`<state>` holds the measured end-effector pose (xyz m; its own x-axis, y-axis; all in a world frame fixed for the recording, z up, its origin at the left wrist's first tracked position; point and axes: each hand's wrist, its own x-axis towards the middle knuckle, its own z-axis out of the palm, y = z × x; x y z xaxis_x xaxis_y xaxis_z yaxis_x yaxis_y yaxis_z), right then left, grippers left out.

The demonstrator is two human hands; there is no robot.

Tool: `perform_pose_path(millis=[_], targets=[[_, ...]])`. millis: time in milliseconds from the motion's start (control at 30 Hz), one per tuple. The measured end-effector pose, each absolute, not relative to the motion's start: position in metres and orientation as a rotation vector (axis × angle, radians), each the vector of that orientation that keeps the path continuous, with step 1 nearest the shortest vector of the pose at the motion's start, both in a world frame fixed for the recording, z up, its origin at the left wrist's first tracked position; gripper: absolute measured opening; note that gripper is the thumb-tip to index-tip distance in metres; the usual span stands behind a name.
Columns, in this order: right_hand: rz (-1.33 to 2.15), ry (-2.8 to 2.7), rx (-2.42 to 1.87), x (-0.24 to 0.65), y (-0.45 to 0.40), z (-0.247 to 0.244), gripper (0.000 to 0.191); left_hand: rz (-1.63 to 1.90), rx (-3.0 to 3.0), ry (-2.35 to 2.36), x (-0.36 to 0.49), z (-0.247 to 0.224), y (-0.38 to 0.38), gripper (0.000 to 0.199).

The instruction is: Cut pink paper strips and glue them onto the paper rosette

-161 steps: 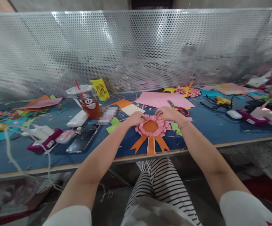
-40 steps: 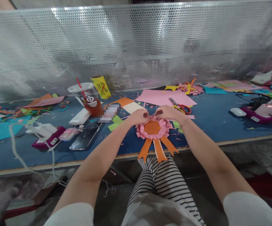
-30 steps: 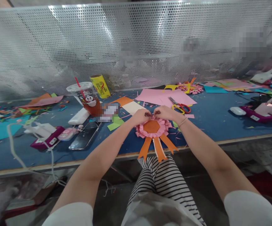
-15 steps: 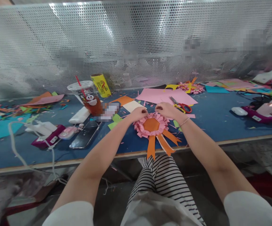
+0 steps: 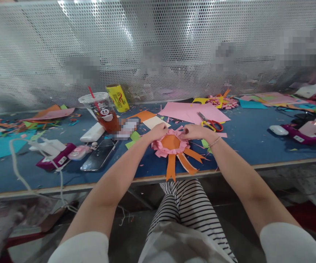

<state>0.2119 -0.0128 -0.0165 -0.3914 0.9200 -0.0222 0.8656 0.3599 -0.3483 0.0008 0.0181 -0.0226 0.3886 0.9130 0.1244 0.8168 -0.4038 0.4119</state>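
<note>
A paper rosette (image 5: 171,141) lies near the front edge of the blue table, with an orange centre, a pink fringed rim and orange ribbon tails that hang toward me. At its upper left rim my left hand (image 5: 160,131) is closed, fingers curled on the pink fringe. On the upper right rim my right hand (image 5: 193,131) is also closed, thumb and fingers pinching the pink paper. My fingers partly cover the fringe there. Behind my right hand lie scissors (image 5: 214,125) with red and yellow handles, beside a pink paper sheet (image 5: 186,111).
To the left stand a plastic drink cup (image 5: 104,113) with a red straw and a yellow can (image 5: 118,98). A phone (image 5: 99,155) and a purple power strip (image 5: 56,157) with cables lie nearer. Paper scraps litter the table, and a perforated metal screen (image 5: 158,29) rises behind.
The rosette has shifted slightly left and away from me, its tails now higher on the table edge. My right hand has moved down from its top onto its right side.
</note>
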Motion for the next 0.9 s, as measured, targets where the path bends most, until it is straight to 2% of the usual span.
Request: perform_pose_path(millis=[300,500,733,900], targets=[[0.283,-2.173,-1.499,0.207,-0.004,-0.020,0.028,0.683,2.109,1.743,-0.003,-0.017,0.018,0.016],[0.200,-2.163,-1.511,0.209,-0.001,-0.023,0.029,0.444,2.184,1.652,0.000,-0.005,0.007,0.017],[0.196,-2.219,-1.457,0.200,-0.004,-0.022,0.021,0.453,2.334,1.498,-0.011,0.009,0.002,0.010],[0.190,-2.248,-1.472,0.200,0.001,-0.024,0.019,0.345,2.043,1.245,-0.020,0.021,-0.004,0.023]])
